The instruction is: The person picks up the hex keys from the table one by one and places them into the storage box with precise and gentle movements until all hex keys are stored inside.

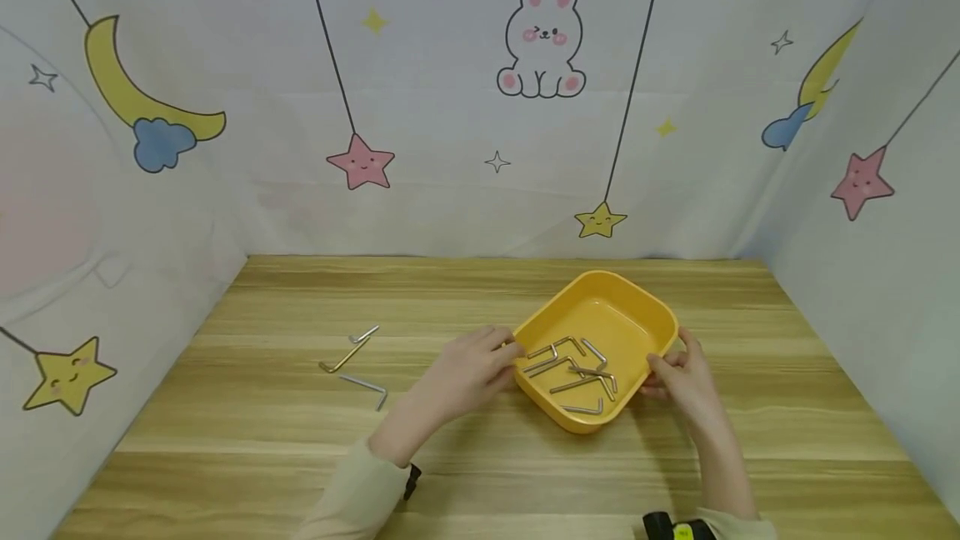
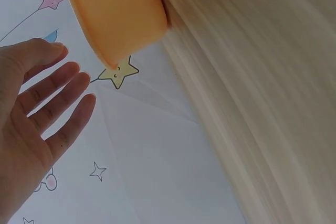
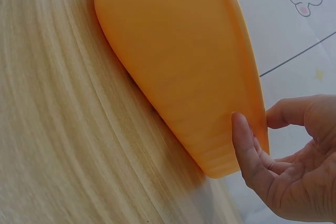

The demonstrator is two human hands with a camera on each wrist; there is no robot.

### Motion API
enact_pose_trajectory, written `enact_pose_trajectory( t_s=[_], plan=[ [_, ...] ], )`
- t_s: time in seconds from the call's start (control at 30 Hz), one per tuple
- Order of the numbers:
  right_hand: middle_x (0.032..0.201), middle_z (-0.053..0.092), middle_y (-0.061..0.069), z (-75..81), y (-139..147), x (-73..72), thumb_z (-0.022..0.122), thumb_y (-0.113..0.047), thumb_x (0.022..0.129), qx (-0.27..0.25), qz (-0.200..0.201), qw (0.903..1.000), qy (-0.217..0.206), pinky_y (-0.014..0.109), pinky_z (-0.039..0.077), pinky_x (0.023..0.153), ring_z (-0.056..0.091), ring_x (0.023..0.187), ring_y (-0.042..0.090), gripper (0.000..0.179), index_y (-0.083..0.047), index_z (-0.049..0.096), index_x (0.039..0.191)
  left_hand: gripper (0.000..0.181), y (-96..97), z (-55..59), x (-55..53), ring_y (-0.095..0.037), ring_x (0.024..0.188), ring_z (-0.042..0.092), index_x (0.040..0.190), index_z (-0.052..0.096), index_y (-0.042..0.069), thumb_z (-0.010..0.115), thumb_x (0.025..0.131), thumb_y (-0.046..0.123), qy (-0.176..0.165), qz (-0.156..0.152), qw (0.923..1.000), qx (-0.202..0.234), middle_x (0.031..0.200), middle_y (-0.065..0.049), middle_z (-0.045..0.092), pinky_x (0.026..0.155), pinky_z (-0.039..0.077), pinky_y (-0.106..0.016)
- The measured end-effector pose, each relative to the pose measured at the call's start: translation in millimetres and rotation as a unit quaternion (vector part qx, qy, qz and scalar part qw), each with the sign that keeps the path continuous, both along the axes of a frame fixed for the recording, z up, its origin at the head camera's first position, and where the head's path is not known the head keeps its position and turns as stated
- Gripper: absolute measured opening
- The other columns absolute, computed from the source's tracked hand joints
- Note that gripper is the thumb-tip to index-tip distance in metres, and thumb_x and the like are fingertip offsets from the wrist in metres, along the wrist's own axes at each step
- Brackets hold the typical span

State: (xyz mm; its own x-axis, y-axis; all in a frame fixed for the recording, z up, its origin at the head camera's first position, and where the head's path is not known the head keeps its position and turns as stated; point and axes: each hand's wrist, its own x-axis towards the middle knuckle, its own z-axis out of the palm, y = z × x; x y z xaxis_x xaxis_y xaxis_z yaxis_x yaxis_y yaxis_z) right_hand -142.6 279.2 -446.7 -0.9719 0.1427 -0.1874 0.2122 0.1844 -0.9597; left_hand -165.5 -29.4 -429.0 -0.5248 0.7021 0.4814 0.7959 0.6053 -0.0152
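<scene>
A yellow plastic box (image 1: 600,312) sits on the table, turned at an angle, with several L-shaped hex keys (image 1: 577,384) lying in its near part. My right hand (image 1: 686,373) pinches the box's right side, thumb over the rim and fingers on the outer wall, as the right wrist view also shows. Beside the left rim is my left hand (image 1: 474,365). In the left wrist view the fingers of that hand (image 2: 44,106) are spread and loosely bent, with a gap between them and the box (image 2: 121,14).
To the left, a gold hex key (image 1: 347,354), a short silver hex key (image 1: 365,334) and a longer silver hex key (image 1: 365,383) lie on the wood-grain table (image 1: 247,457). White printed cloth (image 1: 450,215) stands behind and along both sides.
</scene>
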Motion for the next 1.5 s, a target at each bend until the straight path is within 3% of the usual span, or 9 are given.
enact_pose_trajectory(
  t_s=[0.23,0.63,0.77,0.87,0.97,1.13,1.5],
  plan=[
    [0.092,0.047,0.006,0.1,-0.2,-0.3,0.047,-0.003,0.096,0.008,0.005,0.9999,0.000,0.030,0.059,0.070,0.061,0.065,0.007,0.082,-0.003,-0.014,0.151,0.018,-19.5,-0.1,-1.1,-0.012,0.085,0.059,0.104,0.067,0.015,0.070,0.085,0.014,-0.018,0.016,0.9996,0.010,0.099,0.003,0.063,0.072,0.052,-0.025],
    [0.093,0.047,0.006,-0.8,-0.3,1.3,0.047,-0.005,0.097,0.018,0.008,0.9998,-0.008,0.029,0.059,0.072,0.060,0.067,0.006,0.082,-0.003,-0.014,0.151,0.015,-57.4,-4.7,-7.7,-0.013,0.081,0.058,0.099,0.067,0.014,0.069,0.085,0.011,-0.032,0.044,0.9983,-0.021,0.093,0.002,0.062,0.069,0.051,-0.027],
    [0.093,0.047,0.005,-1.6,0.5,0.2,0.048,-0.005,0.097,0.014,0.008,0.9998,-0.009,0.029,0.059,0.071,0.060,0.066,0.006,0.082,-0.004,-0.014,0.151,0.013,-70.4,-7.9,-8.1,-0.013,0.080,0.059,0.098,0.066,0.013,0.070,0.085,0.011,-0.035,0.049,0.9977,-0.033,0.091,0.002,0.061,0.081,0.054,-0.031],
    [0.093,0.047,0.005,-2.0,0.8,-0.4,0.048,-0.005,0.097,0.013,0.008,0.9998,-0.010,0.029,0.059,0.070,0.060,0.066,0.006,0.082,-0.004,-0.014,0.152,0.013,-78.6,-10.2,-8.0,-0.012,0.077,0.058,0.097,0.066,0.013,0.070,0.085,0.011,-0.031,0.050,0.9975,-0.039,0.090,0.002,0.061,0.080,0.054,-0.031],
    [0.092,0.046,0.005,-1.3,-0.2,0.3,0.047,-0.004,0.097,0.012,0.004,0.9999,-0.008,0.029,0.059,0.071,0.060,0.066,0.006,0.082,-0.004,-0.014,0.152,0.011,-86.8,-13.2,-7.8,-0.012,0.075,0.055,0.096,0.066,0.013,0.068,0.086,0.011,-0.019,0.051,0.9974,-0.046,0.087,0.002,0.060,0.067,0.049,-0.029],
    [0.092,0.047,0.006,-0.3,-1.9,0.9,0.047,-0.003,0.097,0.006,0.000,1.0000,-0.003,0.029,0.059,0.071,0.061,0.065,0.006,0.081,-0.003,-0.013,0.152,0.011,-102.2,-17.2,-5.6,-0.014,0.075,0.056,0.094,0.065,0.012,0.069,0.084,0.009,-0.002,0.059,0.9968,-0.055,0.085,0.002,0.060,0.065,0.049,-0.028],
    [0.093,0.046,0.006,-2.4,0.0,-0.2,0.047,-0.004,0.097,0.008,0.000,1.0000,-0.001,0.029,0.059,0.070,0.060,0.065,0.005,0.082,-0.003,-0.013,0.152,0.026,-131.2,-21.9,-2.8,-0.015,0.080,0.060,0.095,0.065,0.010,0.068,0.075,-0.006,-0.038,0.083,0.9911,-0.097,0.088,0.001,0.062,0.066,0.051,-0.027]
  ],
)
